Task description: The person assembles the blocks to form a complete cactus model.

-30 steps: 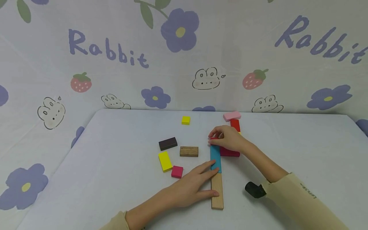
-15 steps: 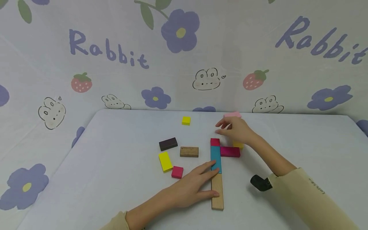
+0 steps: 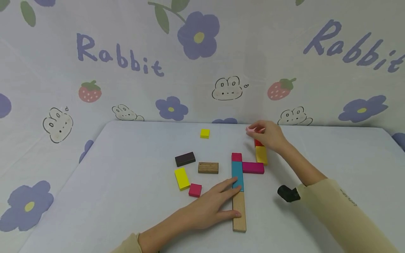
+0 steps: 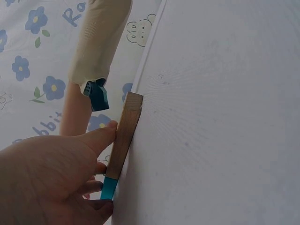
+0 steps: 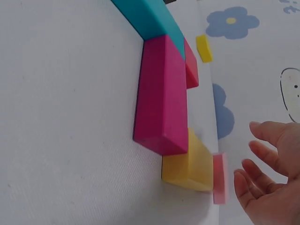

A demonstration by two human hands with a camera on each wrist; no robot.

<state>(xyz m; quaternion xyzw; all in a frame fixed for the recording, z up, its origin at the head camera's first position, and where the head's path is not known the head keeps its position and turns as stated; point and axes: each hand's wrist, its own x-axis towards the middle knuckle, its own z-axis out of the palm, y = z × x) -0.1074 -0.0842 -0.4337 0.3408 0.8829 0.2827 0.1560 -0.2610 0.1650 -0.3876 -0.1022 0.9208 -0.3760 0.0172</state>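
Note:
My left hand rests with fingers extended on a line of blocks, fingertips on the blue block and thumb on the pale wooden block. In the left wrist view, the same thumb lies along the wooden block. A red block caps the far end of the line, and a magenta block juts out to its right. Farther back, my right hand hovers over a pink block. The right wrist view shows its fingers loosely spread above the pink block, with nothing between them.
A yellow-orange block and a red block lie end to end beyond the magenta one. Left of the line are a dark block, a brown wooden block, yellow blocks and a crimson block on the white table.
My right hand has let go of the small red block at the line's far end and moved back and right, over the pink block. The left hand has stayed in place.

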